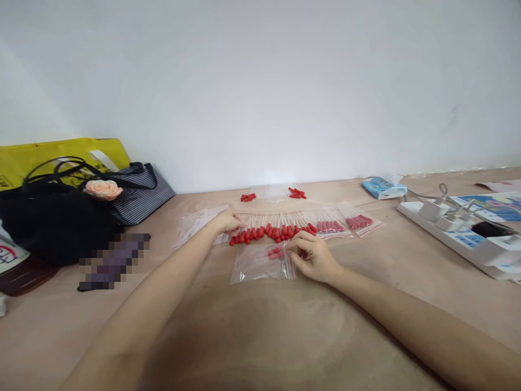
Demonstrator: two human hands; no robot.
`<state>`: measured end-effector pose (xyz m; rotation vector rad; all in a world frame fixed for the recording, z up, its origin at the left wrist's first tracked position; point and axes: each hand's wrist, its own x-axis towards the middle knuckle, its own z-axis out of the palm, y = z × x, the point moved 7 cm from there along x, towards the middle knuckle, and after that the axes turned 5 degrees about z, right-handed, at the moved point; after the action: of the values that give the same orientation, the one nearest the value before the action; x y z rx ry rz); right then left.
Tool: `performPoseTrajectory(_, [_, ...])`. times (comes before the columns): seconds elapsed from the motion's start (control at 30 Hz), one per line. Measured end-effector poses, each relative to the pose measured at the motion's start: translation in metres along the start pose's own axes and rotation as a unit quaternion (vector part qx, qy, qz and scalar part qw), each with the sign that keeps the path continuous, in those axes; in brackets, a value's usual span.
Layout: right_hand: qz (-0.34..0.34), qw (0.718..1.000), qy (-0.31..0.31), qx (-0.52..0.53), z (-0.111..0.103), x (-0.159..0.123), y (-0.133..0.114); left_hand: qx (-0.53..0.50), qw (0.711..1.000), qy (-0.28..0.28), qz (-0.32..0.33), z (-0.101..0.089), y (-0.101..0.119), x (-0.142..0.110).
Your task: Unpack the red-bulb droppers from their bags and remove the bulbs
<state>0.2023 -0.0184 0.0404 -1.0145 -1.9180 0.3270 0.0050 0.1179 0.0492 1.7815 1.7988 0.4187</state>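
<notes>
A row of clear droppers with red bulbs [272, 232] lies across the tan table [260, 331]. My left hand [228, 222] rests at the left end of that row, fingers curled over the first droppers and an empty clear bag [195, 224]. My right hand [311, 256] pinches the red-striped mouth of a clear zip bag [260, 263] that lies flat just in front of the row, with a few red-bulbed droppers inside. Two filled zip bags [345, 224] lie to the right of the row.
More droppers [273, 193] lie by the wall. Black and striped bags with a peach flower [103, 188] and a yellow bag [61, 153] stand at left. A white power strip with plugs [459, 228] and a blue tissue pack [383, 187] sit at right.
</notes>
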Motion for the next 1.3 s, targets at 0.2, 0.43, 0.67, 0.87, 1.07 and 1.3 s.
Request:
performPoseTrajectory(0.2, [0.092, 0.993, -0.039, -0.060, -0.002, -0.004, 0.011, 0.031, 0.978, 0.093, 0.184, 0.006, 0.014, -0.053])
performPoseTrajectory(0.43, [0.094, 0.989, -0.104, -0.043, 0.013, -0.002, 0.014, 0.038, 0.890, -0.013, 0.455, 0.058, 0.021, -0.120])
performPoseTrajectory(0.67, [0.129, 0.970, -0.163, -0.129, 0.024, 0.002, 0.012, 0.038, 0.890, -0.047, 0.452, 0.061, 0.019, -0.117])
performPoseTrajectory(0.87, [0.151, 0.968, -0.159, -0.126, 0.023, 0.002, 0.013, 0.044, 0.900, -0.061, 0.429, 0.062, 0.015, -0.117])
performPoseTrajectory(1.07, [0.154, 0.967, -0.203, -0.003, 0.027, 0.000, 0.011, 0.055, 0.898, -0.068, 0.431, 0.063, 0.016, -0.119])
performPoseTrajectory(1.3, [0.163, 0.958, -0.195, 0.130, 0.019, 0.004, 0.014, 0.046, 0.904, -0.073, 0.419, 0.063, 0.016, -0.118])
